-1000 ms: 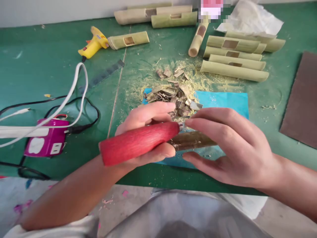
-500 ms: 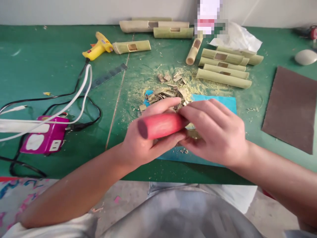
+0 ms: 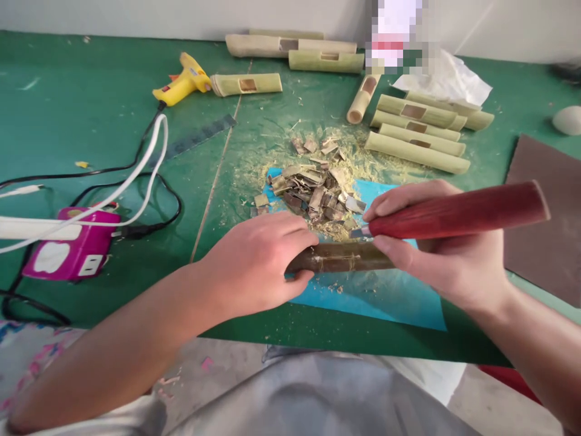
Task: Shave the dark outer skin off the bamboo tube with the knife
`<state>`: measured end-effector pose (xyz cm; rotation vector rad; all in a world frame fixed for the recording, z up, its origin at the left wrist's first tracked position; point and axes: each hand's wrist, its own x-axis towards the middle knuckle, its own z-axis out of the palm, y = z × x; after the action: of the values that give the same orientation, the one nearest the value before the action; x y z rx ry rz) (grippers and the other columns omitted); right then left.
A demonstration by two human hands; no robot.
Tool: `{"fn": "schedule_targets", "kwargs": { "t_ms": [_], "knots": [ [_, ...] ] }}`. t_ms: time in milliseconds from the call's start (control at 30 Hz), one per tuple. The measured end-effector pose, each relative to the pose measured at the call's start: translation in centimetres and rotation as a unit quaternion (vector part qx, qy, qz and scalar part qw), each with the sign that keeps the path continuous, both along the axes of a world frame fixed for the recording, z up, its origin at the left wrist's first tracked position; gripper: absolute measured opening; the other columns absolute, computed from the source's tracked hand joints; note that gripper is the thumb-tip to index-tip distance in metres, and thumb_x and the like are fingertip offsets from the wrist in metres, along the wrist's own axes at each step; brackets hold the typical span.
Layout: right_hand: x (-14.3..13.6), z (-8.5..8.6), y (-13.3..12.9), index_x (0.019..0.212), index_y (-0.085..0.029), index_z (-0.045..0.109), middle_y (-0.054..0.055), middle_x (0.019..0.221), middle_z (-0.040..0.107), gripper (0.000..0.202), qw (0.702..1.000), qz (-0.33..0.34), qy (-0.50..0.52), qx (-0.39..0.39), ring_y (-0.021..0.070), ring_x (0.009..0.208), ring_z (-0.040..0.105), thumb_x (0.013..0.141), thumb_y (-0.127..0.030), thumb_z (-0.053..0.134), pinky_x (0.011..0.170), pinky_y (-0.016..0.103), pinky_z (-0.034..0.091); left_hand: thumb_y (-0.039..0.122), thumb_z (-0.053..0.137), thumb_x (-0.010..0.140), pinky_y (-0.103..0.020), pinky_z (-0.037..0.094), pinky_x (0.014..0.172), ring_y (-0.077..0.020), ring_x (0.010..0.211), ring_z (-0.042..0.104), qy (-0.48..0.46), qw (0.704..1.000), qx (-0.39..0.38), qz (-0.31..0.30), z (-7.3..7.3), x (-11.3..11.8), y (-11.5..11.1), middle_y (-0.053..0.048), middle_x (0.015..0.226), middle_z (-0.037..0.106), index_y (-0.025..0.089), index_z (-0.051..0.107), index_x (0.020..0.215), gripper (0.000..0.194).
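Observation:
My left hand [image 3: 265, 257] is closed around the left end of a dark brown-green bamboo piece [image 3: 338, 258], which lies over a blue sheet [image 3: 408, 312]. Gripped in my right hand [image 3: 449, 260] is a red-handled carving knife [image 3: 458, 211]. Its thick butt points right, and a short bit of metal blade shows at the left, just above the bamboo. My right fingers and thumb pinch the handle near the blade. The right end of the bamboo disappears behind this hand. Behind both hands is a heap of bamboo chips [image 3: 318, 191] with shavings around it.
Cut bamboo tubes with rectangular openings lie at the back [image 3: 327, 60] and right [image 3: 417, 151]. A yellow glue gun [image 3: 184, 82], a purple power adapter [image 3: 70, 245], cables and a ruler [image 3: 197, 139] occupy the left. At right are a brown sheet [image 3: 544, 212] and a white rounded object [image 3: 567, 120].
The knife's handle was in my left hand, butt pointing left; it is now in my right hand, pointing right. My left hand has turned over and now grips the bamboo.

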<state>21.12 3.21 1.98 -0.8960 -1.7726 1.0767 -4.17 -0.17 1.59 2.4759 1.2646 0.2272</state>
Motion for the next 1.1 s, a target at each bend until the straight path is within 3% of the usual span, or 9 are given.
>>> {"fn": "schedule_targets", "kwargs": {
  "t_ms": [200,333,667,1100],
  "knots": [
    [-0.2,-1.0,0.5,0.099,-0.027,0.072,0.000,0.099,0.077,0.024,0.993,0.099,0.002,-0.064,0.0170,0.088,0.075,0.080,-0.024,0.086,0.082,0.031,0.062,0.022,0.061,0.089,-0.036,0.056,0.081,-0.0233,0.093,0.066,-0.037,0.999,-0.032,0.010,-0.2,-0.3,0.8,-0.008,0.100,0.071,0.017,0.073,0.100,0.018],
    [-0.2,-1.4,1.0,0.100,-0.024,0.071,0.001,0.097,0.078,0.024,0.991,0.132,-0.010,-0.027,0.0170,0.090,0.076,0.080,-0.020,0.085,0.084,0.030,0.064,0.022,0.062,0.089,-0.035,0.055,0.081,-0.0228,0.093,0.066,-0.040,0.998,-0.040,0.011,-0.2,-0.3,1.0,-0.008,0.099,0.070,0.017,0.072,0.100,0.016],
    [-0.3,-0.9,1.8,0.100,-0.024,0.070,0.004,0.096,0.079,0.022,0.985,0.168,-0.033,0.015,0.0178,0.087,0.077,0.082,-0.013,0.077,0.075,0.030,0.065,0.018,0.061,0.089,-0.035,0.054,0.080,-0.0231,0.090,0.065,-0.057,0.998,-0.017,0.010,-0.2,-0.1,0.9,-0.009,0.098,0.070,0.015,0.072,0.099,0.015],
    [-0.3,-1.2,1.6,0.100,-0.023,0.070,0.003,0.098,0.079,0.022,0.984,0.173,-0.033,0.022,0.0158,0.088,0.077,0.082,-0.011,0.075,0.077,0.026,0.065,0.020,0.060,0.090,-0.037,0.057,0.078,-0.0233,0.089,0.067,-0.061,0.998,-0.026,0.014,-0.1,-0.1,0.7,-0.007,0.098,0.070,0.019,0.069,0.102,0.015]
  ]
}}
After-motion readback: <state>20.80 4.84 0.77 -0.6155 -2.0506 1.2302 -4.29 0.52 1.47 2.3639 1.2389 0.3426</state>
